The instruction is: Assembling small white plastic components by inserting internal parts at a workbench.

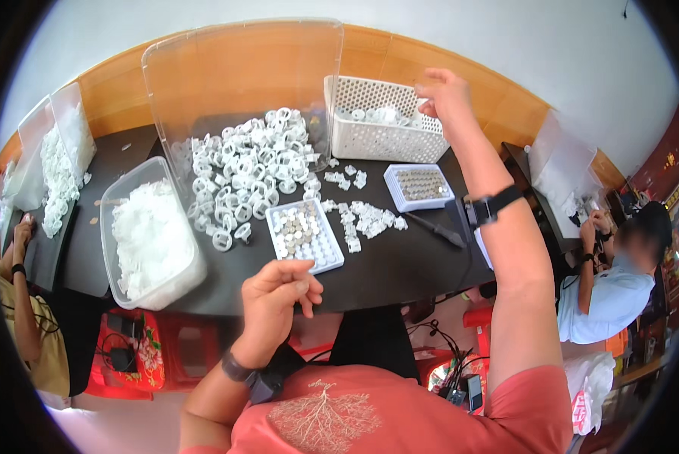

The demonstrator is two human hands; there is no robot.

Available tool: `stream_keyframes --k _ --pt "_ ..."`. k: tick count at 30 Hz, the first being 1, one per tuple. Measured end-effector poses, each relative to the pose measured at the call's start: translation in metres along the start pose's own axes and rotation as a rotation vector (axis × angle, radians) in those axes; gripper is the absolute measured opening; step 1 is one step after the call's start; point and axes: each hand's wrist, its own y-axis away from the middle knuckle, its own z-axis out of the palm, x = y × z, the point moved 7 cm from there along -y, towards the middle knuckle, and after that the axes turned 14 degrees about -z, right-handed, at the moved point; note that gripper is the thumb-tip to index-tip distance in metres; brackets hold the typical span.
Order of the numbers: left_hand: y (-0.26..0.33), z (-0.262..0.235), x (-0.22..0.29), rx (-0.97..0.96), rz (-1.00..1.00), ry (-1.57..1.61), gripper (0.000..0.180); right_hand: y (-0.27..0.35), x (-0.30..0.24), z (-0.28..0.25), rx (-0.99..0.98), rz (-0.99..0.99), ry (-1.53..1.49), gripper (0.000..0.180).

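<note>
Right hand point(445, 97) is reaching over the white basket point(370, 132) at 1 o'clock, fingers pinched together; contents unclear. Left hand point(275, 299) is hovering loosely curled, seemingly empty, near the tray point(328, 253). Best releasing low, inside the rim.

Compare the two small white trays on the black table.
The near tray lies by the left hand and is only partly filled with small round pieces, its front rows bare. The far tray sits beside the white basket, looks smaller and is filled almost throughout. Both are white, rectangular and lie flat.
</note>
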Motion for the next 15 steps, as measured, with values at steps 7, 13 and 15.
stream_keyframes --k 7,13,15 --pt "-0.005 -0.003 0.005 -0.15 -0.146 0.08 0.028 0.03 -0.033 0.0 -0.201 -0.09 0.06 0.026" --pt "-0.009 0.013 0.026 -0.4 -0.202 -0.018 0.03 0.035 0.019 0.003 -0.443 -0.448 0.83 0.032" --pt "-0.015 0.013 0.029 -0.381 -0.19 -0.021 0.034 0.03 0.045 -0.001 -0.522 -0.548 1.073 0.032"
